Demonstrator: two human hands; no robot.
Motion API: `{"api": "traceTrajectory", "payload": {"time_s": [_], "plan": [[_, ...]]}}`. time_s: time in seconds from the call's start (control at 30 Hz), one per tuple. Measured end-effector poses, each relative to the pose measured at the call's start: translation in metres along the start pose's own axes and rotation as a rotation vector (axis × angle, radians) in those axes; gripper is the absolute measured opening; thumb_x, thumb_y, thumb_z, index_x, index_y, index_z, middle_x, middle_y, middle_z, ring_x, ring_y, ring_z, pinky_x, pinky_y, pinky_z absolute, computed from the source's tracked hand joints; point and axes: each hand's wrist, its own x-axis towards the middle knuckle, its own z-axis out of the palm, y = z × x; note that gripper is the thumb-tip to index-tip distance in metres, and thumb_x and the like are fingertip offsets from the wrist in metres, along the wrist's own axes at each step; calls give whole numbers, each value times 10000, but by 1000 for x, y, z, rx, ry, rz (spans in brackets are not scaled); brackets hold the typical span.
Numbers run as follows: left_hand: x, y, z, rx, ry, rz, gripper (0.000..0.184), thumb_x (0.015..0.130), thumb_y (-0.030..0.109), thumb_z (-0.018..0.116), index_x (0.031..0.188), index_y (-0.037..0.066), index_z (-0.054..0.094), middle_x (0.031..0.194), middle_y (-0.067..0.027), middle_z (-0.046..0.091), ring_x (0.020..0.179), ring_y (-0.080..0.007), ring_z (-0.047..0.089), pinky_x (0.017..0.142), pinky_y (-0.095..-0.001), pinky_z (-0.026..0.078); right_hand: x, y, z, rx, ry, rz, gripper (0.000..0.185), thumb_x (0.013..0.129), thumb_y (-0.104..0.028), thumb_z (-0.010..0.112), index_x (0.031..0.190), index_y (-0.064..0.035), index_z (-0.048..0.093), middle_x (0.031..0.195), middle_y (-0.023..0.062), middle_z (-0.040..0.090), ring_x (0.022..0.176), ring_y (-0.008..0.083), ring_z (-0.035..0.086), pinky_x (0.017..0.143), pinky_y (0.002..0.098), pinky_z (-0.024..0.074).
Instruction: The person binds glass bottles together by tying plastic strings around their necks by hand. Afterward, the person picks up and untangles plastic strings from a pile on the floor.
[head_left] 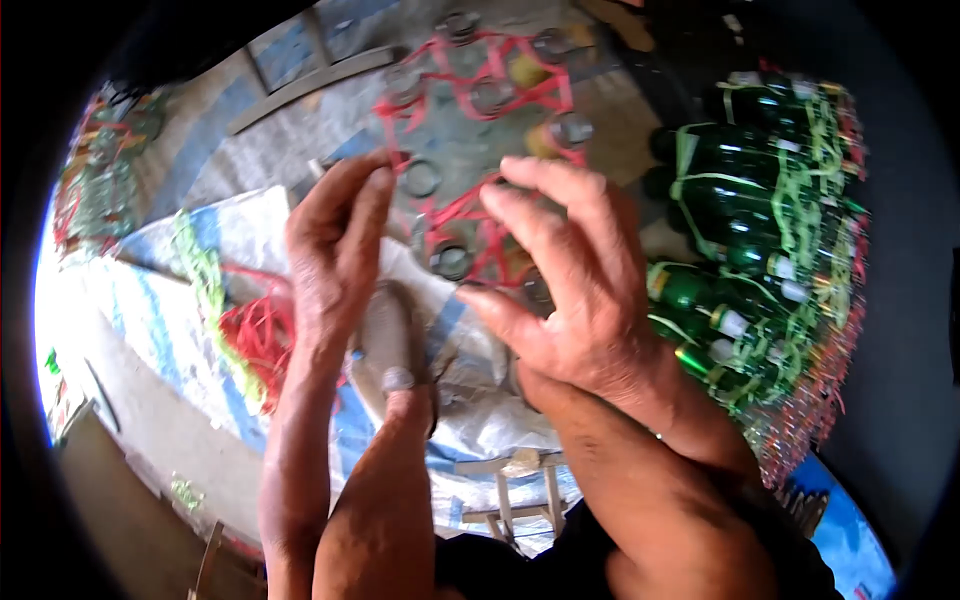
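My left hand (343, 232) is closed, thumb and forefinger pinched at the left side of a bundle of clear glass jars (421, 179). Red plastic strap (462, 207) laces between the jars and passes close behind those fingertips; whether the pinch holds it, I cannot tell. Over the bundle's near right side, my right hand (590, 270) is open with its fingers spread, and nothing shows in it. The fingertips of that hand hover near the strap in the middle. Part of the bundle is hidden behind the right hand, and the jars look slightly blurred.
Green bottles (735, 170) tied with pale green strap are stacked at the right. Loose red strap (262, 335) and light green strap (205, 280) lie left of my foot (388, 335). A wooden frame (320, 80) rests at the back. Another jar bundle (105, 180) stands far left.
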Motion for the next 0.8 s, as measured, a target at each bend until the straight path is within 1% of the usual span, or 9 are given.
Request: {"api": "traceTrajectory", "payload": {"time_s": [0.13,0.17,0.27,0.53,0.6,0.63,0.67,0.73,0.8], "plan": [[0,-3,0,51,-31,63,272,1101,174,647,1318,46,751,886,57,639,813,-30,537,727,-207,452,-23,7,-18,-117,84,52,654,726,-239,955,1281,-19,689,1266,172,614,1117,332,622,929,429,544],[0,-3,1,46,-40,61,272,1104,171,642,1320,47,750,878,59,627,807,-31,532,726,-205,449,-30,8,-18,-81,81,130,627,754,-290,923,1261,-11,682,1260,167,566,1099,353,588,957,468,490],[0,-7,1,55,-25,85,270,1109,159,628,1327,50,746,858,64,597,793,-31,516,718,-201,437,-32,15,-22,-25,122,93,685,744,-353,950,1271,-21,666,1204,162,563,1048,335,583,859,434,525],[1,-13,0,113,-54,161,266,1118,157,612,1327,59,744,816,82,530,728,-21,441,658,-193,378,-48,21,-22,58,67,220,750,736,-231,967,1347,-7,593,1006,85,602,842,175,586,744,319,515],[0,-8,-3,97,-84,91,245,1087,109,660,1297,9,737,1027,30,715,929,-44,577,837,-208,485,-56,24,-15,152,97,274,771,733,-229,979,1350,1,578,968,74,607,811,159,583,729,305,519],[0,-7,-1,73,-79,114,249,1088,108,658,1304,6,730,1008,32,708,914,-46,569,828,-210,485,-61,27,-11,192,103,290,827,728,-230,995,1378,7,541,923,56,613,784,134,580,718,288,523],[0,-6,-2,95,-90,115,253,1091,104,651,1312,6,724,986,38,689,880,-41,543,801,-205,476,-65,26,-8,265,105,358,864,708,-292,1004,1380,-10,541,934,67,589,799,169,598,731,306,544],[-1,-5,-2,57,-109,99,256,1094,107,646,1318,9,722,959,51,667,842,-35,512,766,-199,461,-67,24,-4,362,118,403,881,712,-276,1007,1402,-11,527,933,71,600,807,175,606,731,305,548],[1,-9,0,36,-104,124,258,1096,109,641,1321,12,722,925,68,634,805,-28,477,723,-189,437,-66,26,-2,290,97,301,894,707,-250,1010,1416,-14,518,930,75,603,804,180,607,729,309,548]]}}
